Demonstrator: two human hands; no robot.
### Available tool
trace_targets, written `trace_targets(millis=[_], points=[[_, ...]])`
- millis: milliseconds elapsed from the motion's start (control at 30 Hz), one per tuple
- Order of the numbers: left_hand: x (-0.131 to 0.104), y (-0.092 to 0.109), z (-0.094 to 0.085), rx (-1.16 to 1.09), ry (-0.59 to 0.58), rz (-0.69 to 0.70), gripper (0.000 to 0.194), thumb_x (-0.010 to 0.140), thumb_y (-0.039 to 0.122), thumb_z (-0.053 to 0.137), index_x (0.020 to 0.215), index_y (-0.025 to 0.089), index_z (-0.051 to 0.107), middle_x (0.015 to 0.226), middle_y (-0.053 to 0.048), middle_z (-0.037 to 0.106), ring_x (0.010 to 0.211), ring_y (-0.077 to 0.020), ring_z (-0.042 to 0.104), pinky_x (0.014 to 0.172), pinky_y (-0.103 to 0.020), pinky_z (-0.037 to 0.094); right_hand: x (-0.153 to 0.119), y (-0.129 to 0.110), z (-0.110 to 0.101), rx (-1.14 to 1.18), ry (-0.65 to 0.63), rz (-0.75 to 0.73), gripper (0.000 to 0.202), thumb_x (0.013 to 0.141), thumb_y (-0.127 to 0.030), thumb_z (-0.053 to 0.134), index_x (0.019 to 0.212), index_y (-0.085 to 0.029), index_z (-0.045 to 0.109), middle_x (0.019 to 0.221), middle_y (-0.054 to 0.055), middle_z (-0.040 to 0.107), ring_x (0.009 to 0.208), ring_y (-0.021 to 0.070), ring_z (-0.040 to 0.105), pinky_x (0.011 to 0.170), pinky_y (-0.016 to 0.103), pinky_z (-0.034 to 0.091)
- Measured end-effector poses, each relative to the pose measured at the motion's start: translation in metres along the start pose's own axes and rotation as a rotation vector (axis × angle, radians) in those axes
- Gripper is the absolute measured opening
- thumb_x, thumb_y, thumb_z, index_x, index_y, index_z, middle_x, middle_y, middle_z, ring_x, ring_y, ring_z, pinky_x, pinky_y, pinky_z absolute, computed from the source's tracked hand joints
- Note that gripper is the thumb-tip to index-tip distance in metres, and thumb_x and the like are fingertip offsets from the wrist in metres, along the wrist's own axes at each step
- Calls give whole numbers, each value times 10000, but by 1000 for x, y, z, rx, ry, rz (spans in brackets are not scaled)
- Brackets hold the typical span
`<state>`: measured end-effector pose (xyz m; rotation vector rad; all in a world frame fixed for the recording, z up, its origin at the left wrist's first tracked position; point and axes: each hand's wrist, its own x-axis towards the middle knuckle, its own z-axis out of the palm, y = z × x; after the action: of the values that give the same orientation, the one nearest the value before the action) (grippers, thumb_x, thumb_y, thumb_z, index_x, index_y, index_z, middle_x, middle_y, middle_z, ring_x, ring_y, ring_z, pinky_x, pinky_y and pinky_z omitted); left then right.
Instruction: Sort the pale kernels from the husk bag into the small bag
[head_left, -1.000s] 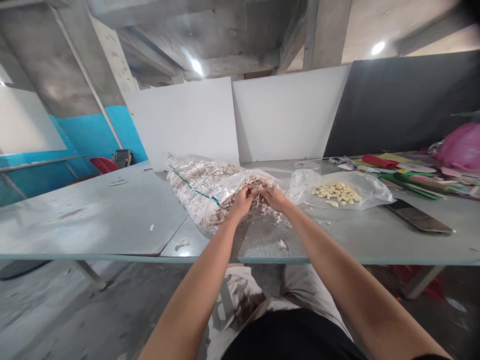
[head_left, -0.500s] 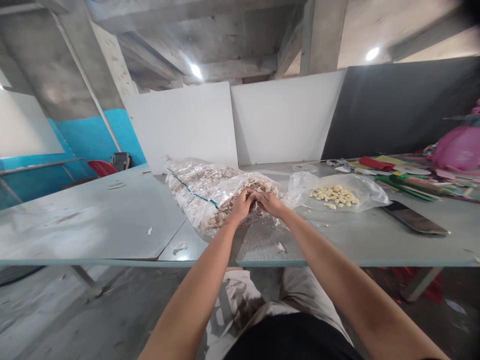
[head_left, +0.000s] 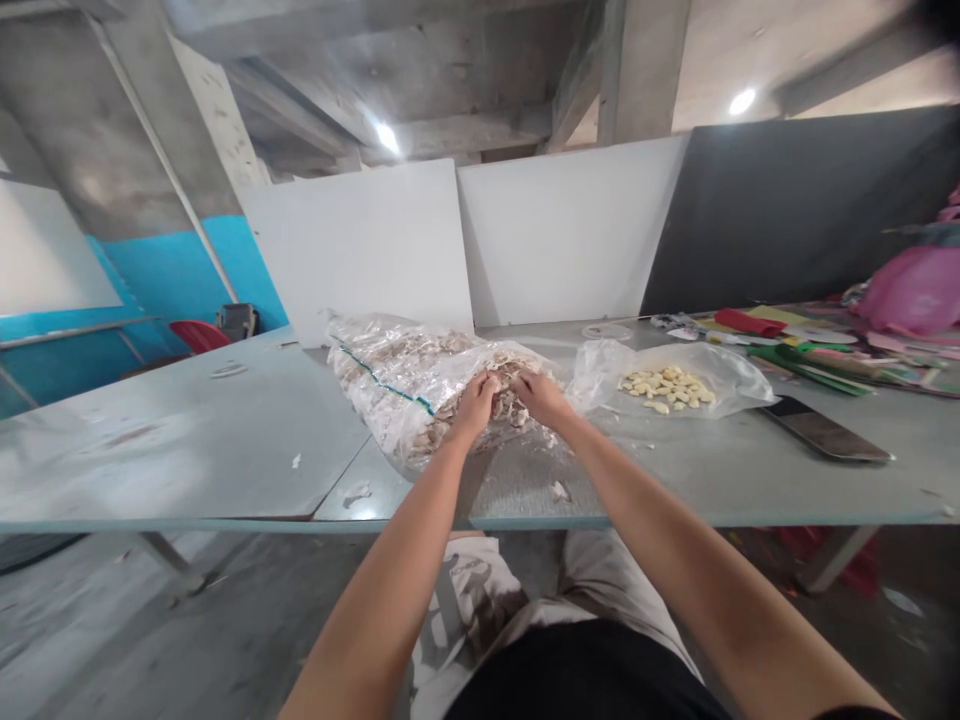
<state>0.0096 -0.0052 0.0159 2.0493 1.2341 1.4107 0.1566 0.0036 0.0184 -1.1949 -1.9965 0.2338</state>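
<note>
My left hand (head_left: pixel 475 403), right hand (head_left: pixel 541 397): grips narrow (contents unclear) | among garlic skins (head_left: pixel 512 360) | peeled cloves (head_left: pixel 667 386) apart, probably kept clean.

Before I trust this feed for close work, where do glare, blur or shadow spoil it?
Head view: glints speckle the clear plastic bag, and the table shines near its front edge; head view: detail between the left hand and right hand is too soft to identify; head view: top-right corner dark.
</note>
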Motion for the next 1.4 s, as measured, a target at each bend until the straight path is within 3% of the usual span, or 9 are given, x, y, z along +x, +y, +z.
trace_targets(millis=[67,167,400,467,600,700,867,1133,1400], points=[[-1,-3,-4,157,-33,22,244,814,336,404,723,166,555,609,-12,535,616,-146,507,609,-257,392,0,1,-2,20,10,20,275,850,-307,340,808,-157,566,621,3,543,592,118,484,549,207,322],[-3,-8,-7,291,-195,23,210,761,349,493,716,174,601,646,-30,592,621,-161,532,597,-261,382,-1,2,-3,39,6,59,276,860,-268,314,900,-167,568,617,5,562,584,120,505,563,212,343],[-9,-11,-12,287,-476,-2,159,675,332,597,695,184,654,654,-27,644,613,-163,563,574,-246,394,-3,2,0,199,88,43,243,854,-294,347,1045,-169,432,634,-22,604,541,104,515,587,216,393],[-8,-10,-13,251,-437,9,214,704,379,575,727,179,649,672,-29,643,630,-161,565,589,-250,404,-3,3,0,247,68,38,216,848,-323,363,983,-176,445,663,-16,622,525,95,509,571,212,398],[-4,-9,-9,115,-206,61,277,780,409,499,893,175,594,766,-35,629,687,-150,566,641,-258,420,0,4,1,372,50,63,187,795,-353,448,831,-177,502,648,-12,600,508,90,504,504,201,402],[-2,-9,-2,-28,-163,95,338,765,417,535,994,170,534,731,-17,595,641,-130,546,594,-236,416,0,2,2,516,46,56,211,752,-379,513,778,-171,537,587,-26,551,463,81,480,435,189,392],[-2,-7,2,-72,-67,124,290,767,413,540,899,155,562,672,-8,564,603,-113,519,557,-217,396,-2,-1,2,690,37,122,229,709,-383,575,773,-163,565,557,-19,570,431,83,496,391,192,416],[-2,-11,0,-13,32,102,271,743,408,570,838,161,627,652,-8,605,523,-93,489,515,-211,370,0,5,5,647,5,156,201,683,-352,618,701,-152,637,586,13,634,447,95,537,427,205,457],[-4,-8,-2,28,77,107,247,717,404,599,751,163,636,674,-16,627,536,-91,501,536,-210,376,-1,6,4,410,15,101,157,727,-276,547,727,-179,671,554,-1,622,435,100,524,402,199,408]])
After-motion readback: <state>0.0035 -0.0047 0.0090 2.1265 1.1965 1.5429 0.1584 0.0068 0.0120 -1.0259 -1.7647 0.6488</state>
